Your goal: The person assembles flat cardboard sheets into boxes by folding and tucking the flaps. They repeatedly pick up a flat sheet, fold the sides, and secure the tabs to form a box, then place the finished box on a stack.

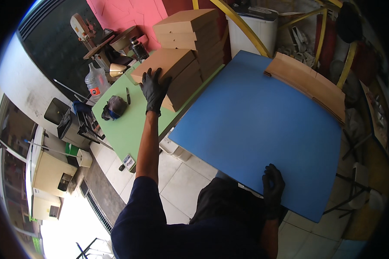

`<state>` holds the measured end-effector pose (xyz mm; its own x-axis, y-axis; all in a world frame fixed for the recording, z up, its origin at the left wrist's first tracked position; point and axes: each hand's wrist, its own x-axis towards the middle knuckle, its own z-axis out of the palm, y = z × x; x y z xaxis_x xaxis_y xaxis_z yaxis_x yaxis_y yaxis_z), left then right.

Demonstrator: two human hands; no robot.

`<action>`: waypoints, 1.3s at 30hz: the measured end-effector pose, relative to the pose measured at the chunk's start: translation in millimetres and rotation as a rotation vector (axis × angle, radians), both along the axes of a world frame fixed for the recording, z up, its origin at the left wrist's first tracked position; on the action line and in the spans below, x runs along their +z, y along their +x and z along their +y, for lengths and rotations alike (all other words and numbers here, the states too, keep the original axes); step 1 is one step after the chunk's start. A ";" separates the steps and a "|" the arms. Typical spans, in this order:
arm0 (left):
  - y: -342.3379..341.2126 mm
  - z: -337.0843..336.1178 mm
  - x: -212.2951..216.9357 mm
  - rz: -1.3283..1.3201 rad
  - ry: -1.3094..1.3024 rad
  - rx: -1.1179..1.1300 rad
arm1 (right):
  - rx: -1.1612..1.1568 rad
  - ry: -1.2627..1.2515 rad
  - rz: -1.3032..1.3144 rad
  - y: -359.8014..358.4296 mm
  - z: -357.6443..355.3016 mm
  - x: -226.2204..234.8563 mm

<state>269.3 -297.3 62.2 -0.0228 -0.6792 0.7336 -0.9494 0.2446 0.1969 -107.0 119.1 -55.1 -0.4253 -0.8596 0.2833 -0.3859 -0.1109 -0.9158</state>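
Note:
My left hand (154,88), in a black glove, reaches out to a stack of closed brown cardboard boxes (183,80) on a green table. Its fingers are spread and lie against the side and top edge of the upper box, without wrapping round it. My right hand (273,185), also in a black glove, rests at the near edge of a blue table (255,116). Loosely bent, its fingers stand a little apart and hold nothing that I can see. Behind the nearer stack rises a taller stack of similar boxes (199,32).
Flat folded cardboard (307,82) lies along the blue table's far right edge. On the green table (134,116) are a cap (114,107), a knife (128,96) and a small card-like item (129,162). A clear plastic jug (96,82) stands beyond. Yellow metal bars (242,28) cross behind.

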 end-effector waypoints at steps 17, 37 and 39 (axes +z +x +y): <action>-7.9 23.9 -4.7 0.073 -0.129 -0.195 | -0.012 -0.021 0.016 2.1 2.0 9.4; 44.7 -37.6 -156.5 1.091 -0.056 -0.299 | 0.358 0.087 -0.364 -88.1 -496.2 115.0; 35.7 -28.3 -144.0 0.886 -0.043 -0.278 | 0.375 0.046 -0.376 -80.0 -560.5 120.6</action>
